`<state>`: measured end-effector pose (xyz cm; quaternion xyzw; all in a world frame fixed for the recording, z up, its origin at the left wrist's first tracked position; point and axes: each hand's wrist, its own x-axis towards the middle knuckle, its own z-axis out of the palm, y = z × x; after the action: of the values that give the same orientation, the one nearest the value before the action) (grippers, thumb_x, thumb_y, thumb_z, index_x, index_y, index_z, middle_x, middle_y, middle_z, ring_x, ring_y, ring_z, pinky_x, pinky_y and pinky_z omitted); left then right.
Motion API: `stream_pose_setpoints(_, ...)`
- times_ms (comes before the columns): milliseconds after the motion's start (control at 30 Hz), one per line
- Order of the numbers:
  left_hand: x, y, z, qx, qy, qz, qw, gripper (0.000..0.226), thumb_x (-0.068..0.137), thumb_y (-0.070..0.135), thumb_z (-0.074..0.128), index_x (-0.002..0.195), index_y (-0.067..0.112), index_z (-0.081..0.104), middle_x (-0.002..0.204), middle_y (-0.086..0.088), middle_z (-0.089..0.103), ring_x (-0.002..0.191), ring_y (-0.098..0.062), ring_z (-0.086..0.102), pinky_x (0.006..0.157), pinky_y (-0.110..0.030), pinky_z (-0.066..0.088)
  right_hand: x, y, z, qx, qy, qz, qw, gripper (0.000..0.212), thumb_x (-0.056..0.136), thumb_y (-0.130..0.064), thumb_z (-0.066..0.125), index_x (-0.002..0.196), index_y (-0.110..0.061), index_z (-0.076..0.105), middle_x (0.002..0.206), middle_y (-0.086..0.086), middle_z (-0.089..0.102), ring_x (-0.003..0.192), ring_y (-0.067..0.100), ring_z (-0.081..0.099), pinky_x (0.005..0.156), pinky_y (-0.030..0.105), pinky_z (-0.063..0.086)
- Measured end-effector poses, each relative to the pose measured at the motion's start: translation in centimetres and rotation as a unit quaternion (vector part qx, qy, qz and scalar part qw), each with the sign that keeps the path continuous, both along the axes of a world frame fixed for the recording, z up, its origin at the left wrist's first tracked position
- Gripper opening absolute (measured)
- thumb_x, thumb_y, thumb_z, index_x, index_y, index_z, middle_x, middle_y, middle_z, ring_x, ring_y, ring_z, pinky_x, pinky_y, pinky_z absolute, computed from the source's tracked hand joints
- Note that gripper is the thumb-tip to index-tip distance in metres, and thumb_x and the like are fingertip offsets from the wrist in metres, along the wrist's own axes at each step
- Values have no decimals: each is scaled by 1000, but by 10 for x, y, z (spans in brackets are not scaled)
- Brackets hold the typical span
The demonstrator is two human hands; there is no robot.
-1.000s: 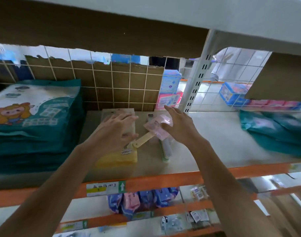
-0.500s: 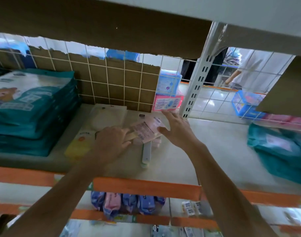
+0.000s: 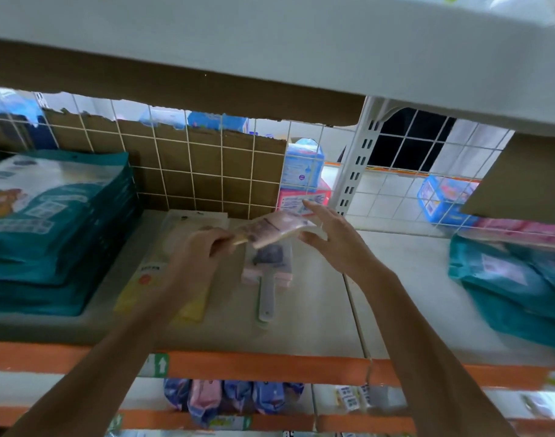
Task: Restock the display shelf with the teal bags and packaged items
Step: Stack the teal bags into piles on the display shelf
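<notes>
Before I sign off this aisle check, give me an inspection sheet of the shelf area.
surface: pale shelf board, orange front edge.
job's things: teal bag stack at left; loose teal bags at right; yellow packet and clear-wrapped handled item flat mid-shelf; pink packet held above the board.
clutter: nothing seen.
grips: left grip pinches the pink packet's stick end; right grip touches its far end, fingers straight.
cables: nothing seen.
surroundings: wire grid backed by cardboard; packets on lower shelf.
</notes>
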<state>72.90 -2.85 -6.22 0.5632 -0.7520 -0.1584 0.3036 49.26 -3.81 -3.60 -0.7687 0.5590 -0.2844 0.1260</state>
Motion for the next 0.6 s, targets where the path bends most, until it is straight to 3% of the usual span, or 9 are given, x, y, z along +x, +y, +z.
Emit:
stream_pose_setpoints(100, 9, -5, 11, 22, 45, -53, 997, 26, 88, 10, 58, 113, 13, 63, 93, -1, 65, 73, -7, 59, 62, -18, 44, -4, -2, 5, -12, -52, 30, 998, 61, 79, -19, 71, 135, -14, 46, 132, 7, 53, 114, 12, 49, 89, 20, 42)
stream_pose_setpoints(200, 16, -7, 18, 58, 87, -93, 990, 23, 88, 9, 57, 110, 9, 64, 85, -2, 64, 71, -15, 60, 59, -21, 45, -3, -5, 11, 5, -199, 1, 980, 52, 77, -10, 73, 124, -18, 52, 116, 2, 62, 103, 10, 59, 84, 15, 48)
stream_pose_setpoints(267, 17, -6, 19, 92, 143, -93, 981, 21, 89, 8, 55, 107, 9, 64, 87, -8, 65, 76, -24, 60, 61, -24, 46, -3, -7, 15, 20, -289, -11, 957, 43, 76, -5, 73, 114, -17, 55, 103, 5, 67, 96, 17, 65, 77, 20, 52)
stream_pose_setpoints(333, 17, -3, 19, 118, 199, -78, 970, 18, 91, 9, 52, 104, 11, 64, 86, -5, 65, 74, -17, 61, 58, -16, 46, -3, -8, 15, 45, -349, -3, 936, 35, 75, 0, 72, 104, -14, 58, 99, 3, 69, 91, 21, 67, 73, 24, 52)
stream_pose_setpoints(433, 11, 3, 19, 171, 292, -60, 939, 18, 94, 10, 46, 95, 16, 63, 74, 2, 67, 62, 0, 60, 54, -10, 46, 0, -6, 9, 65, -372, -10, 926, 32, 76, 4, 70, 96, -20, 61, 86, -9, 71, 79, 6, 67, 73, 21, 52)
stream_pose_setpoints(600, -1, 9, 13, 236, 419, -50, 875, 20, 97, 13, 43, 96, 15, 62, 72, 2, 69, 71, -15, 57, 64, -24, 43, 11, 4, 2, 109, -442, 15, 890, 20, 83, 6, 60, 102, -1, 59, 76, -8, 73, 71, 7, 69, 64, 17, 52)
